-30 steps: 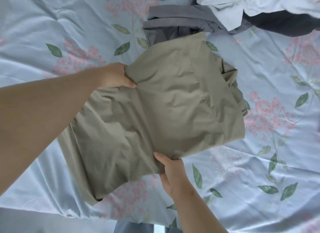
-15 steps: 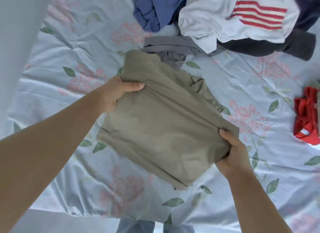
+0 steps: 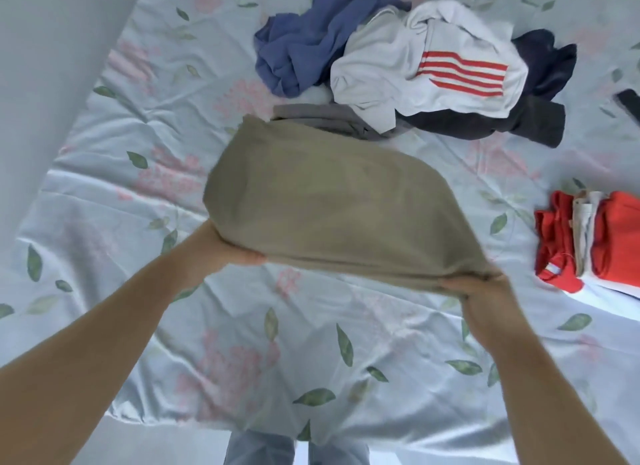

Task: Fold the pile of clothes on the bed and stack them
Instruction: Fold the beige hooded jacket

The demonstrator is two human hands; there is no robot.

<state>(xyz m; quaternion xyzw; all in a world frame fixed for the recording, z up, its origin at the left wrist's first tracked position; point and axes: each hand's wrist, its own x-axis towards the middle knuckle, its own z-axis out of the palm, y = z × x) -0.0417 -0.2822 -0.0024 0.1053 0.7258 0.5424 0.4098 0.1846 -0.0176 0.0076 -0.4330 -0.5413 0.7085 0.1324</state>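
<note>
A folded olive-green garment (image 3: 322, 201) is held above the bed, lifted off the sheet. My left hand (image 3: 225, 248) grips its near left corner from below. My right hand (image 3: 485, 291) pinches its near right corner. Behind it lies the unfolded pile: a blue garment (image 3: 311, 42), a white shirt with red stripes (image 3: 426, 69), a grey garment (image 3: 329, 118) and a dark one (image 3: 512, 121). A folded red garment (image 3: 595, 243) lies at the right.
The bed carries a pale blue sheet with pink flowers and green leaves (image 3: 242, 343). Its near edge runs along the bottom, with my legs (image 3: 294, 450) below it. A pale wall (image 3: 52, 49) borders the bed's left side.
The olive garment has been folded smaller and lifted off the sheet. My hands have shifted to its near corners. The view has tilted up, showing more of the pile and the red garment.
</note>
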